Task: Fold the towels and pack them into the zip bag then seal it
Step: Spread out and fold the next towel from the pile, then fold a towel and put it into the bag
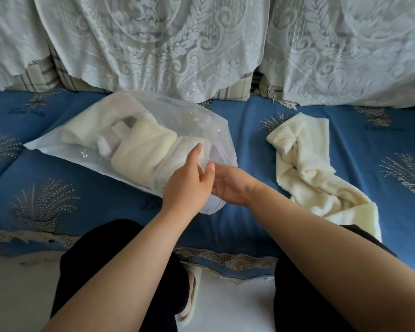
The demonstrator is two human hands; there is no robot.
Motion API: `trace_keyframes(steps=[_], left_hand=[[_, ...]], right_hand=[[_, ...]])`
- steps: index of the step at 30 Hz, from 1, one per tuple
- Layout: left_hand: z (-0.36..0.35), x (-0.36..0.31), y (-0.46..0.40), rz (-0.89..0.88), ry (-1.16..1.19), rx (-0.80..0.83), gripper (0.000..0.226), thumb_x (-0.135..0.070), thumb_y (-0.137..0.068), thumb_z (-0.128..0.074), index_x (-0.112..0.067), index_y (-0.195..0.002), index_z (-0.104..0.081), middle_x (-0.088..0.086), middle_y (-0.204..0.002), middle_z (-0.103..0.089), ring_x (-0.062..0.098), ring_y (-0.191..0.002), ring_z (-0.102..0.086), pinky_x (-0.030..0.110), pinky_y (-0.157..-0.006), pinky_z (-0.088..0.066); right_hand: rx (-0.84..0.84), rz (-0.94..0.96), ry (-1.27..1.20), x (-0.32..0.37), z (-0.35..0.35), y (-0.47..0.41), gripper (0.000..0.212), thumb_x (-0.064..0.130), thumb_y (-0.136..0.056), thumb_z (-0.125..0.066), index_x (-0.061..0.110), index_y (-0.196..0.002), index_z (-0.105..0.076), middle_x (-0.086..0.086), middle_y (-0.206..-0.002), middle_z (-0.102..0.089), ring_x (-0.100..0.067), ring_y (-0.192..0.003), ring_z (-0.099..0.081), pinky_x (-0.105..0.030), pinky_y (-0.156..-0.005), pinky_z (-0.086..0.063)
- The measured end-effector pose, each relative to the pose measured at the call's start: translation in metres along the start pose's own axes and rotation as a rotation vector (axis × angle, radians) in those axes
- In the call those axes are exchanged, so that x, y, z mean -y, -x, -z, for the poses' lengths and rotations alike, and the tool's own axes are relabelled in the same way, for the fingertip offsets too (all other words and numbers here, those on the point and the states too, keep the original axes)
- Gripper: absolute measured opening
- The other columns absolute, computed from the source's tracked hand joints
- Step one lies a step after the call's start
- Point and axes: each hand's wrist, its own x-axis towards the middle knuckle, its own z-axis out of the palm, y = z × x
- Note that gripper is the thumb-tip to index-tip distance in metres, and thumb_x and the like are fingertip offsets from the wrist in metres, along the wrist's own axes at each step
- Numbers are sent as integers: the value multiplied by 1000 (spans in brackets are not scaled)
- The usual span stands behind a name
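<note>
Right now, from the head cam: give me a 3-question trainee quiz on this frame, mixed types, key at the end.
1. True or false: the zip bag already holds towels.
2. Where is the loose cream towel? A) right of the bag on the blue cushion B) in the bag C) on the floor
3. Fill in: the left hand and right hand meet at the bag's ____ end.

Key: 1 true; 2 A; 3 open
</note>
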Motion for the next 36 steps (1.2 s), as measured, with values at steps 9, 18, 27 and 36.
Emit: trace_keyframes(steps=[9, 18, 27, 36], left_hand=[[-33, -59, 6, -287, 154, -25, 35, -27, -94, -51, -28, -129, -48, -7, -56, -46, 7, -60, -51, 18, -52, -35], [-85, -88, -18, 1, 159, 420, 45, -41, -93, -49, -25, -134, -44, -5, -105, -65, 18, -103, -59, 35, -89, -47], [-145, -103, -24, 349, 265, 709, 95, -49, -81, -67, -16, -151, -13, 7, -151, -32, 29, -129, -44, 40, -102, -43], [-160, -114, 5, 27, 112, 938, 78, -9, -79, -66, -16, -146, -25, 7, -121, -55, 22, -102, -59, 31, -75, -55]], right_hand=[[-1119, 218, 1274, 66, 85, 80, 37, 32, -91, -51, 18, -125, -51, -6, -128, -52, -29, -110, -55, -34, -81, -40], [-1192, -131, 1272, 55, 152, 142, 31, 29, -89, -45, 7, -105, -59, -9, -100, -64, -29, -86, -55, -34, -75, -43], [-1063, 117, 805, 71, 156, 216, 35, 44, -97, -42, 18, -105, -62, -2, -99, -62, -20, -85, -59, -30, -72, -43], [-1453, 228, 1410, 20, 156, 211, 20, 32, -88, -52, 18, -103, -53, -7, -103, -56, -30, -97, -53, -36, -73, -39]])
